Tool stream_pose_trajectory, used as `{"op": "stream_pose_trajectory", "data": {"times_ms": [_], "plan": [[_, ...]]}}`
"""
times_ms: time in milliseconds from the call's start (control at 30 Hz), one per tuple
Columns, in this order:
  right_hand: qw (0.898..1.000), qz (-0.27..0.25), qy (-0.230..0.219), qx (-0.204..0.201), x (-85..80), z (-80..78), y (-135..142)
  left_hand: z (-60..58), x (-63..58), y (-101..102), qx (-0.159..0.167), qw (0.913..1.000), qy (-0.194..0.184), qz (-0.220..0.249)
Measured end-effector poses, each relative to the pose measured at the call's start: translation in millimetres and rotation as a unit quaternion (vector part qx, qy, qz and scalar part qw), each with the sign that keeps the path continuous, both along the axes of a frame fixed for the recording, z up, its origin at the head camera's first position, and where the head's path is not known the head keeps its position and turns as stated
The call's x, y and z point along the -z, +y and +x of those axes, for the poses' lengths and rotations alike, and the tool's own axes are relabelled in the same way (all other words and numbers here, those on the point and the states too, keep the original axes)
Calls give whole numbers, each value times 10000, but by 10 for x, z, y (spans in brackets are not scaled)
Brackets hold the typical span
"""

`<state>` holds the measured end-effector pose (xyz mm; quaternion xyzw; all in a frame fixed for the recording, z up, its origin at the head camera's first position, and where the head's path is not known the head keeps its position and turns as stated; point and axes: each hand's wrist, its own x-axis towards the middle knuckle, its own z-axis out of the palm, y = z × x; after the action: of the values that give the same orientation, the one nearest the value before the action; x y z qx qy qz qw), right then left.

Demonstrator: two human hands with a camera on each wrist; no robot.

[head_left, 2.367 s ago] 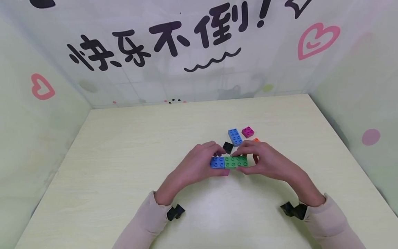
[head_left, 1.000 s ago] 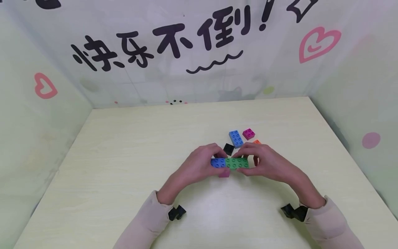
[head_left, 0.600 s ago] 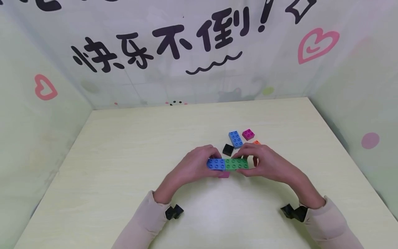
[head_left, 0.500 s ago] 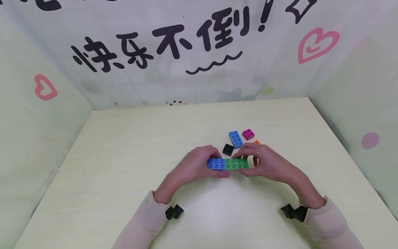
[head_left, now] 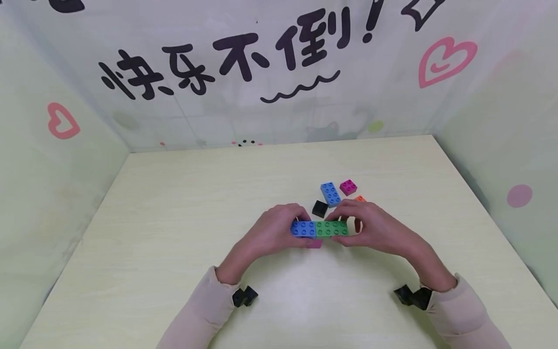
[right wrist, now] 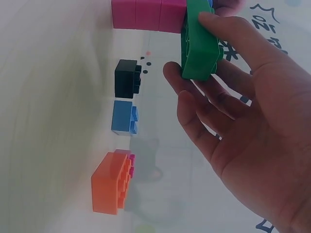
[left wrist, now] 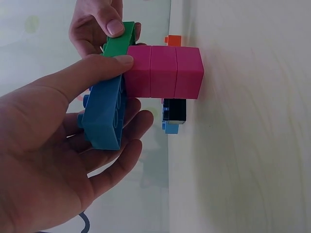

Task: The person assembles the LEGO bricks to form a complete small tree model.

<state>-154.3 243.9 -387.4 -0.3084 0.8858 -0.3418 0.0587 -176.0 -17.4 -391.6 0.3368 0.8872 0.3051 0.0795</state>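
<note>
Side by side atop a column of three pink toy building bricks [left wrist: 165,73] sit a blue brick [head_left: 303,229] and a green brick [head_left: 332,228], their ends meeting over the column. My left hand [head_left: 273,231] grips the blue brick, thumb on its near side and fingers on its far side. The green brick's outer part is pinched between thumb and fingers of my right hand [head_left: 375,227]. Both bricks stick out past the column, as the wrist views show. From the head view, only a little of the pink column shows beneath them.
Loose bricks lie just beyond my hands: a black one [head_left: 320,209], a blue one [head_left: 330,194], a magenta one [head_left: 348,187] and an orange one [right wrist: 110,183], partly hidden by my right hand in the head view. Printed walls [head_left: 218,116] enclose the table [head_left: 174,208].
My left hand has shifted slightly left along the blue brick since a second ago, showing more of its studs. The right hand keeps its hold on the green brick.
</note>
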Motion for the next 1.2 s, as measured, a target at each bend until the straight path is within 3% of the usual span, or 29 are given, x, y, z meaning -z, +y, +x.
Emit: {"op": "stream_pose_trajectory", "data": {"times_ms": [133,267,467,633,767,967,1200], "plan": [[9998,-118,-92,158,-27,-7,44,-3,15,-1,-17,10000,-23,-2],[9962,-220,160,830,-58,-23,146,0,21,12,-60,9999,-92,-19],[9686,169,721,2373,-80,-49,245,4,14,26,-103,9997,-203,-120],[9488,560,599,3049,-67,-52,260,10,13,25,-149,9995,-248,-158],[9386,937,329,3305,-26,-67,271,9,17,25,-163,9993,-294,-158],[9333,1332,-280,3323,71,-110,274,10,15,25,-169,9993,-305,-157],[9351,1450,-263,3224,153,-131,257,9,8,27,-160,9995,-230,-170]]}}
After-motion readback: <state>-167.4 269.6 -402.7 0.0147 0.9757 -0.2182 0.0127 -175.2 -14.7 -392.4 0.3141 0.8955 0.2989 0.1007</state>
